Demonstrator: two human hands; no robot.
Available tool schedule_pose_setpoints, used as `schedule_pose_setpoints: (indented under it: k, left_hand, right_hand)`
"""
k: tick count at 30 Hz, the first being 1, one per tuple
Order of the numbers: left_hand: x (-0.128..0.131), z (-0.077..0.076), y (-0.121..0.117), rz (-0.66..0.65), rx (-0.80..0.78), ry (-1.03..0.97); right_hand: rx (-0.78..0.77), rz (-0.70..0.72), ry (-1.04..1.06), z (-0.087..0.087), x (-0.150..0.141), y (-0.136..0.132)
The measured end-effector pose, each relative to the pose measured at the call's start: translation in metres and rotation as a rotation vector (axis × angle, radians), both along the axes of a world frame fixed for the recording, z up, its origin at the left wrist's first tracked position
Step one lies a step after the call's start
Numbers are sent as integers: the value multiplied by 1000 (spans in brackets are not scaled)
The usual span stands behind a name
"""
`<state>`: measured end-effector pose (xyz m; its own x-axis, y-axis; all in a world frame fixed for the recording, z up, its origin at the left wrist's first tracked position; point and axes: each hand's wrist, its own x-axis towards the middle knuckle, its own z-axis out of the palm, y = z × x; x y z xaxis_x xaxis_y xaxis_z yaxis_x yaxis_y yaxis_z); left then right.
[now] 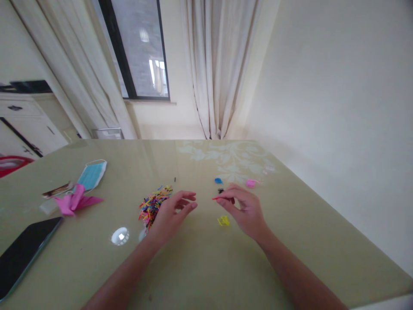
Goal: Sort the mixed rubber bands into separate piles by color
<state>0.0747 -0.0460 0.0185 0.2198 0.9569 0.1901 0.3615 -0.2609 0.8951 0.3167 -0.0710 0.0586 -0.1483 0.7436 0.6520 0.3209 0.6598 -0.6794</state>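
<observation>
A heap of small multicoloured elastic bands (pixel 151 206) lies on the glossy olive table (pixel 200 267). My left hand (pixel 172 215) rests right beside the heap, fingers loosely spread and nothing in them. My right hand (pixel 243 209) hovers to the right, thumb and forefinger pinched on a thin red band (pixel 215 198). Around that hand lie small sorted clusters: yellow bands (pixel 223 221) just below, black bands (pixel 220 190) and blue bands (pixel 218 181) beyond the fingertips, and pink bands (pixel 250 183) farther right.
A dark phone (pixel 22 254) lies at the left front edge. Behind it are a pink folded paper (pixel 72 202), a blue face mask (pixel 92 174) and a small wrapper (pixel 58 189). A wall (pixel 338 107) runs along the table's right edge; curtains (pixel 219 64) hang behind.
</observation>
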Motion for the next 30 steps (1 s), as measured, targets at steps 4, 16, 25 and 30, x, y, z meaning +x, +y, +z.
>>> schedule_pose_setpoints:
  k: [4, 16, 25, 30]
  left_hand:
    - [-22, -1, 7, 260, 274, 661]
    - [-34, -8, 14, 238, 242, 994]
    - [-38, -14, 19, 245, 285, 880]
    - [-40, -16, 21, 271, 312, 815]
  right_hand:
    - [96, -3, 194, 24, 11, -13]
    - [96, -49, 198, 23, 18, -9]
    - [-169, -552, -408, -30, 77, 58]
    - [-263, -541, -566, -52, 83, 70]
